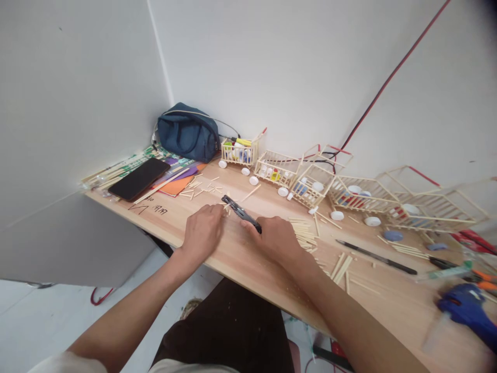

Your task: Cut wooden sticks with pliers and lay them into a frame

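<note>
In my right hand (277,235) is a dark metal clipper (243,212), its jaws pointing up and left. My left hand (205,228) is closed beside the jaws. Its fingertips pinch a short wooden stick (226,207), only partly visible, where it meets the tool. Beyond my left hand, small cut stick pieces (190,192) lie scattered. A pile of longer cut sticks (303,233) rests just right of my right hand.
Several little stick-built carts (238,153) with white wheels line the wall. A phone (139,178), orange paper (176,185) and a blue pouch (188,132) occupy the left. On the right lie a black pen (376,256) and a blue glue gun (468,311).
</note>
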### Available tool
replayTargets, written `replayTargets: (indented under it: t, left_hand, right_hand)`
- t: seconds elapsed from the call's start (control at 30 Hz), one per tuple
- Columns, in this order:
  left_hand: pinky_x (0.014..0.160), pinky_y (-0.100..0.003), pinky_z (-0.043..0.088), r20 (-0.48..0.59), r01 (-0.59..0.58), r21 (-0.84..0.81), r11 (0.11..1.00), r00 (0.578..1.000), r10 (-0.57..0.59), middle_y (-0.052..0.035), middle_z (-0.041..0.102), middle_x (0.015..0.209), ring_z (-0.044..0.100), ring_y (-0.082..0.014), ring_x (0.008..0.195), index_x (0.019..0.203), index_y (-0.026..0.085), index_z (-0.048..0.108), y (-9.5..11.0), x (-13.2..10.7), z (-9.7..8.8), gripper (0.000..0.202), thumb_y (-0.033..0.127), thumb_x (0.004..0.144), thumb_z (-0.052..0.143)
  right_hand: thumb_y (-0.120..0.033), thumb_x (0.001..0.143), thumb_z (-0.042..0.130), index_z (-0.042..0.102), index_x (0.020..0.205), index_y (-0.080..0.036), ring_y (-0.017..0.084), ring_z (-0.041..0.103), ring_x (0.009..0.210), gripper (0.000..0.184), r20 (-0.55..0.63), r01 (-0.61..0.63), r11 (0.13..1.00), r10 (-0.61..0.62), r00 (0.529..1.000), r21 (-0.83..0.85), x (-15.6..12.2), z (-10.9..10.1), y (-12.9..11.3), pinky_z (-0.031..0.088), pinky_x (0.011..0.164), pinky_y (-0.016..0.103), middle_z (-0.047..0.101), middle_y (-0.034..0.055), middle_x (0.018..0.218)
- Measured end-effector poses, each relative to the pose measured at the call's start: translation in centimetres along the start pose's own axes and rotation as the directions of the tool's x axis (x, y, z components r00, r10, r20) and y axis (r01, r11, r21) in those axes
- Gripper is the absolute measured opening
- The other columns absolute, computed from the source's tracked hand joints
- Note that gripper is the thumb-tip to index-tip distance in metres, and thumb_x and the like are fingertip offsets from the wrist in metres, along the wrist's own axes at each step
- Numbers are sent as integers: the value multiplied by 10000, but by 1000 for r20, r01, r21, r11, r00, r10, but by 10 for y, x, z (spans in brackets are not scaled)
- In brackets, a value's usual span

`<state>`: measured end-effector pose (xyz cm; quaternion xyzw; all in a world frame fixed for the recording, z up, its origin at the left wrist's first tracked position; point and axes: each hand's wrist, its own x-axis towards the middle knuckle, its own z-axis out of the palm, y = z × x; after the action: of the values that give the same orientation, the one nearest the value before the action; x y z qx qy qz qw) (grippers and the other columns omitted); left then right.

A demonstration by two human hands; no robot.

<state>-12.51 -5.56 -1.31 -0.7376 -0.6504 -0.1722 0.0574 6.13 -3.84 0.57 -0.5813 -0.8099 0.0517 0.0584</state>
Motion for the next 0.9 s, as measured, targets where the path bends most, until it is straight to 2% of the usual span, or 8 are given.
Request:
replayTargets:
  t: [0.1,0.17,0.27,0.37,0.5,0.63,0.77,0.9]
  left_hand:
    - [687,-287,410,-37,6,-213,977,999,-15,-68,668,838,606,-201,808,894,166,625,-10,4,-4,268,237,944,372]
    - [713,-267,418,-77,-5,-409,913,997,-28,-53,676,838,599,-176,803,842,169,650,-15,11,-9,273,274,936,417]
    - [688,-247,411,-85,-34,-573,819,996,-17,-31,668,769,584,-155,751,753,167,667,-12,27,-15,262,312,900,504]
    - [651,-242,382,-13,-140,-585,799,986,163,-19,641,694,553,-136,669,696,159,672,8,45,-12,242,272,873,552]
    - [658,-255,363,45,-330,-492,806,915,402,-51,635,711,552,-150,697,669,138,668,52,69,2,243,218,869,556]
    - [671,-279,366,52,-447,-420,790,857,513,-68,623,697,541,-169,698,624,132,631,94,87,19,275,223,866,538]
    - [694,-294,389,96,-487,-436,757,811,577,-89,649,718,558,-186,713,655,128,639,122,91,33,273,230,871,506]
    - [709,-288,407,91,-465,-436,771,829,552,-94,685,825,591,-201,779,744,144,665,125,92,32,240,220,870,476]
  right_hand:
    - [-646,922,270,689,760,-161,220,637,673,661,-31,-10,996,13,999,92,1,-4,7,367,595,283,699,120,724]
    - [-656,922,249,663,697,-161,188,609,616,683,-69,-22,968,40,997,249,3,-9,13,361,574,270,667,88,644]
    - [-685,912,220,639,676,-161,145,570,523,712,-161,-13,822,128,979,569,4,-20,26,391,550,249,602,40,536]
    - [-731,879,243,651,745,-152,135,547,467,721,-233,19,611,273,933,792,3,-31,40,417,490,245,581,26,518]
    - [-781,838,238,653,755,-162,156,583,507,750,-264,53,431,446,855,901,3,-43,62,437,455,254,607,58,558]
    - [-780,838,227,645,738,-185,176,639,587,734,-288,82,367,553,782,927,4,-50,80,452,467,256,652,86,637]
    - [-775,841,220,644,722,-186,177,649,588,735,-289,85,352,581,761,932,4,-52,89,450,461,254,647,85,633]
    - [-769,846,222,646,720,-185,165,634,572,732,-299,82,369,579,759,926,3,-52,88,443,451,243,627,71,598]
